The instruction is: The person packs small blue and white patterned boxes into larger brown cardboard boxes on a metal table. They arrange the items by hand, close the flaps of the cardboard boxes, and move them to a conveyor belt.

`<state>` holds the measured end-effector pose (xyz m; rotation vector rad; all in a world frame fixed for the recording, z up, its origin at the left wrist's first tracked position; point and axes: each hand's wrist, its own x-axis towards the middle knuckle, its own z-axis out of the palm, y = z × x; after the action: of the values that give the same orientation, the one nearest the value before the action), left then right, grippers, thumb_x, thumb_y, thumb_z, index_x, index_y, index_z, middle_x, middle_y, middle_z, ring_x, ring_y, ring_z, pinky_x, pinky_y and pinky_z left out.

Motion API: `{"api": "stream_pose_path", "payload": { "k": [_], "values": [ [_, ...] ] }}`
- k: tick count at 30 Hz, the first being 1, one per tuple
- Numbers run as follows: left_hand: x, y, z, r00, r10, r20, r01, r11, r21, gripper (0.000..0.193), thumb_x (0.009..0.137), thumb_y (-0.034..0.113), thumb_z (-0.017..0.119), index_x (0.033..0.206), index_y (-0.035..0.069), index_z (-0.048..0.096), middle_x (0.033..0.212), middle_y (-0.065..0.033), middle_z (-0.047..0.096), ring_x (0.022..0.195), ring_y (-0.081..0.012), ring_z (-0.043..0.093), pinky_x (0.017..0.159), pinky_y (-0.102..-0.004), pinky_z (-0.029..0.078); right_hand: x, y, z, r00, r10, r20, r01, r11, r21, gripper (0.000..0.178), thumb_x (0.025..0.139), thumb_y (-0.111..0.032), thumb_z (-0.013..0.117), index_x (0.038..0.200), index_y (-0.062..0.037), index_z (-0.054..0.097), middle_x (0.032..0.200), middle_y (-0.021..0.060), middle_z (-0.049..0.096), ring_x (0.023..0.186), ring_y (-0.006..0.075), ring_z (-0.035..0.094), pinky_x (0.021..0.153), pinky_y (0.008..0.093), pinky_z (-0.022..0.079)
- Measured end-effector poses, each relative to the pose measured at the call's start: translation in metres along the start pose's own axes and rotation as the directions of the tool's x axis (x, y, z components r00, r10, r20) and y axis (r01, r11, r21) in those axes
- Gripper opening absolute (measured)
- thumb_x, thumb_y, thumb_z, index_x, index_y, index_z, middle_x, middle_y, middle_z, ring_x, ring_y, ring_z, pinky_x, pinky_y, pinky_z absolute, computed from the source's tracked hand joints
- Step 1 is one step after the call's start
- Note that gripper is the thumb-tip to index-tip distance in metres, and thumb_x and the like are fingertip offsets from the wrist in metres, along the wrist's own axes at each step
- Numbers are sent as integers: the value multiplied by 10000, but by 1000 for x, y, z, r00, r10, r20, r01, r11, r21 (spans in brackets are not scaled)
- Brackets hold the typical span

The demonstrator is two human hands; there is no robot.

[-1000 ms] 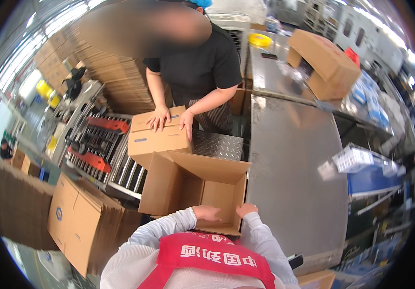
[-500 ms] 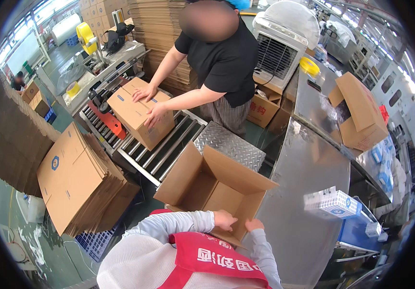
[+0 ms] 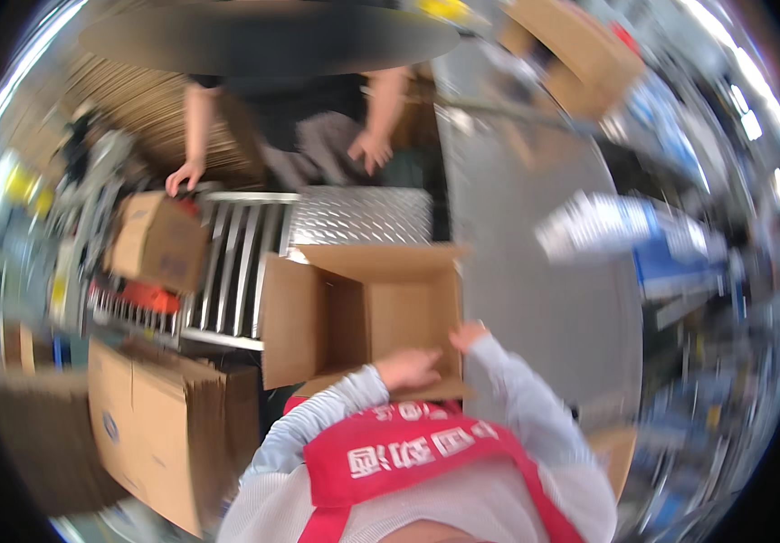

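An open, empty cardboard box stands in front of me with its flaps up, between the roller conveyor and the metal table. My left hand is closed over its near edge, the fingers bent toward the inside and somewhat blurred. At the box's right edge, near the corner, my right hand grips the cardboard with fingers closed. The box's near wall is partly hidden by my left hand and forearm.
A closed carton sits on the roller conveyor, a co-worker's hand beside it. A diamond-plate metal platform adjoins the rollers. Flattened cartons are stacked at left. The metal table runs along the right, near white-and-blue packs.
The view has turned and blurred. The closed carton has moved farther left along the rollers, and the co-worker has straightened, taking both hands off its top. My hands stay at the open box.
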<state>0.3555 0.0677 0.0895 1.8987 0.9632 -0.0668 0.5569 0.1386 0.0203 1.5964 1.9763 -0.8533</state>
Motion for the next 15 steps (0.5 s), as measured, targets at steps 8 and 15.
{"api": "stream_pose_path", "payload": {
  "k": [8,15],
  "values": [
    [-28,21,-16,941,15,338,77,964,-256,748,953,441,548,1480,-6,263,1355,-259,501,1233,-327,523,1018,-363,421,-9,63,-35,983,18,-181,64,897,437,658,897,-623,397,830,-36,688,946,215,684,892,399,640,838,449,496],
    [-38,18,-23,953,-103,286,169,962,-215,729,958,413,564,1471,-18,277,1388,-231,479,1244,-278,517,1039,-335,411,53,266,-205,378,113,-919,-335,942,-21,583,830,-142,593,1387,-188,429,1453,119,406,1313,335,405,1039,505,352]
  ]
}}
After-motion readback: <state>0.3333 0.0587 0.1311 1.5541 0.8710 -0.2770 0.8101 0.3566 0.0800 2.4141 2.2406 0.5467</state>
